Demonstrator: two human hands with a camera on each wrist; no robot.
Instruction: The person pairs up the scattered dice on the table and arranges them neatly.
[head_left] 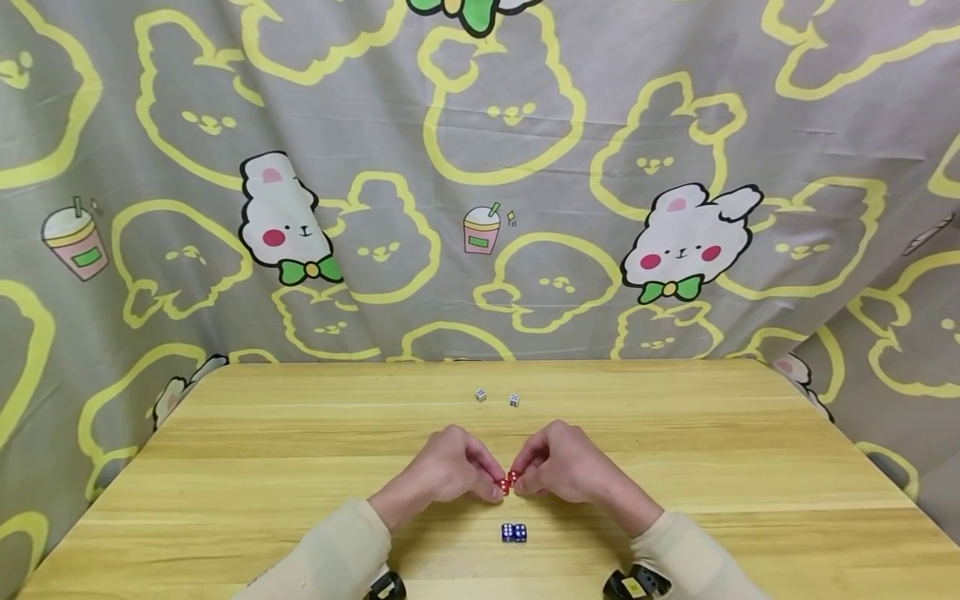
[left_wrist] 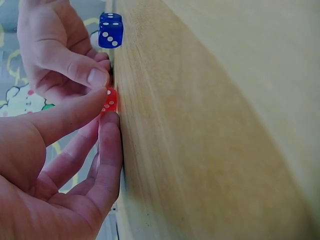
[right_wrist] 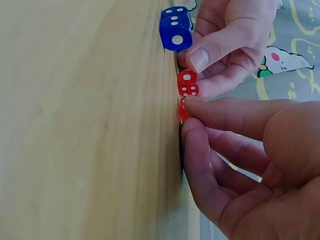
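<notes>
Two red dice sit side by side between my hands at the middle of the wooden table. My left hand [head_left: 457, 467] pinches the left red die [head_left: 503, 485] between thumb and finger. From the other side, my right hand [head_left: 561, 463] pinches the right red die [head_left: 513, 477]. In the right wrist view, white pips show on the left hand's red die [right_wrist: 188, 83], while fingertips mostly cover the other red die [right_wrist: 184, 110]. Nearer to me, a pair of blue dice [head_left: 514, 532] stands close together on the table.
Two white dice lie apart toward the back of the table [head_left: 300, 417]: a left white die [head_left: 481, 395] and a right white die [head_left: 513, 400]. A grey curtain [head_left: 540, 200] with cartoon prints hangs behind the table and along both sides.
</notes>
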